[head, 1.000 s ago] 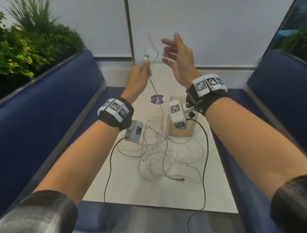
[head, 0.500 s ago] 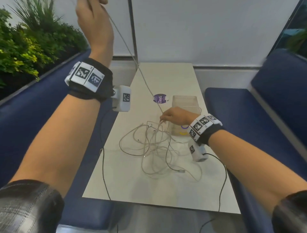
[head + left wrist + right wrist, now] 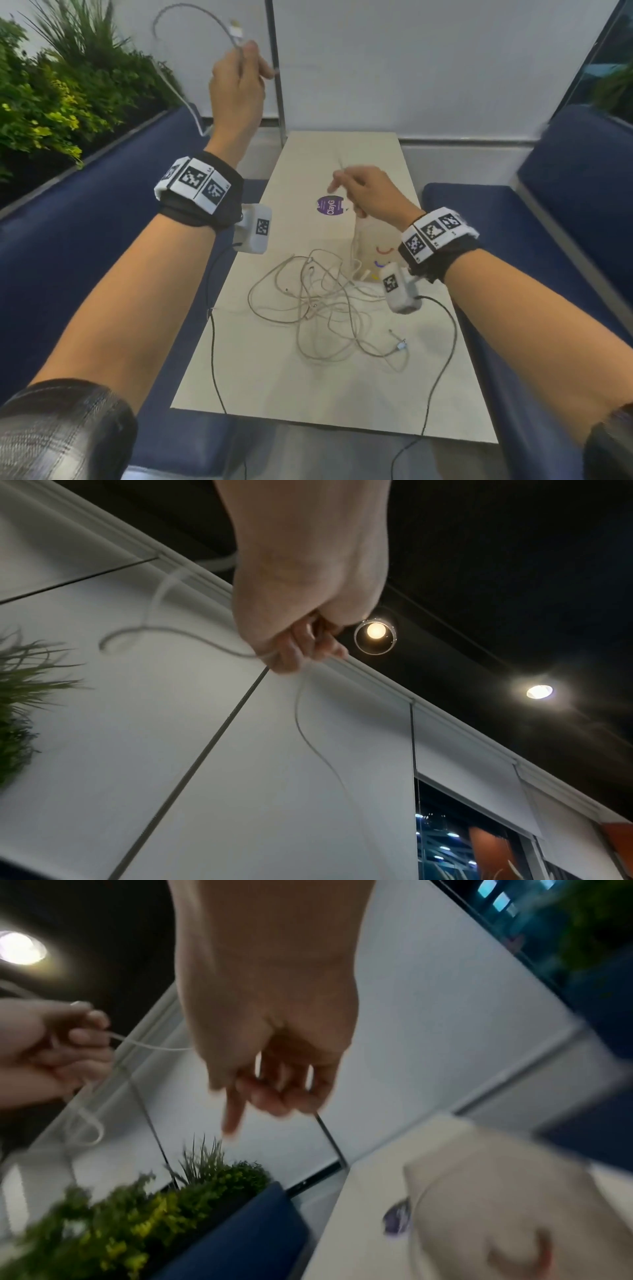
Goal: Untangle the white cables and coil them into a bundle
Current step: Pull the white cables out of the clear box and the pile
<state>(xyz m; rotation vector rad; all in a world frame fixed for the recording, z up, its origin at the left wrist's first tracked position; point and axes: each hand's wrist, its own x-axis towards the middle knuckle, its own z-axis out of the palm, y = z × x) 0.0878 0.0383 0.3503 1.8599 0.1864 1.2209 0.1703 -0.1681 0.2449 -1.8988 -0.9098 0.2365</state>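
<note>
A tangle of white cables point(image 3: 320, 301) lies in the middle of the pale table point(image 3: 308, 394). My left hand point(image 3: 250, 58) is raised high over the left bench and grips one white cable point(image 3: 154, 631) near its plug point(image 3: 236, 31); a loop arcs up and left of the fist. From that hand point(image 3: 301, 650) a thin strand hangs down toward the table. My right hand point(image 3: 346, 185) hovers above the table's far half, fingers curled, pinching the same strand point(image 3: 356, 236), which drops into the tangle. The right wrist view is blurred; there the cable point(image 3: 147, 1045) runs from my left hand point(image 3: 78, 1039) to my right hand point(image 3: 267, 1096).
A clear plastic box point(image 3: 376, 250) stands on the table below my right wrist, beside a round purple sticker point(image 3: 330, 205). Blue benches point(image 3: 85, 274) flank the table, with plants point(image 3: 51, 102) behind the left one. Black wrist-camera leads point(image 3: 445, 342) trail across the table's edges.
My left hand has come down a little and now shows the plug and a loop. My right hand has lifted off the tangle and moved farther away, taking a strand up.
</note>
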